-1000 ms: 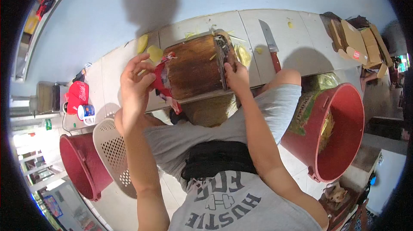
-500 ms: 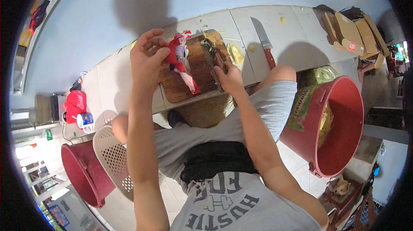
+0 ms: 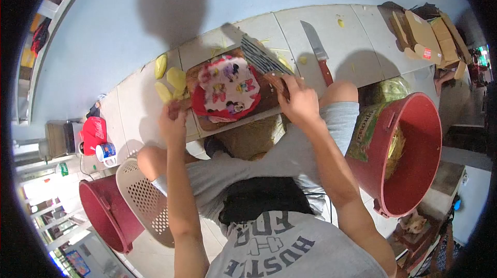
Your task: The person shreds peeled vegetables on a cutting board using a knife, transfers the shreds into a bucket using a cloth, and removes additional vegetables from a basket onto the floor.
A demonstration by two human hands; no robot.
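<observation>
So the printed cloth (image 3: 228, 91) has gone from a crumpled strip to spread out over the middle of the wooden board (image 3: 267, 96), which means a good chunk of the top is covered now, with bare wood showing toward the right end. The ridged tool (image 3: 263, 59) has swung too: it was lying along that right end, now it slants up toward the far side. The right hand (image 3: 303, 104) has its brown handle clenched. The left hand (image 3: 173, 125) has dropped to the board's near left side, but honestly I can't tell if it's gripping the edge, a bit of cloth or nothing, since the fingertips blur into something brown. Yellow pieces (image 3: 176, 77) sit just left of the board, knife (image 3: 315, 42) off to the right. Can't see what's under the cloth, and the fingers hide part of the handle. The yellow shreds (image 3: 396, 151) in the right tub (image 3: 368, 174) are partly cut off by its wall.
</observation>
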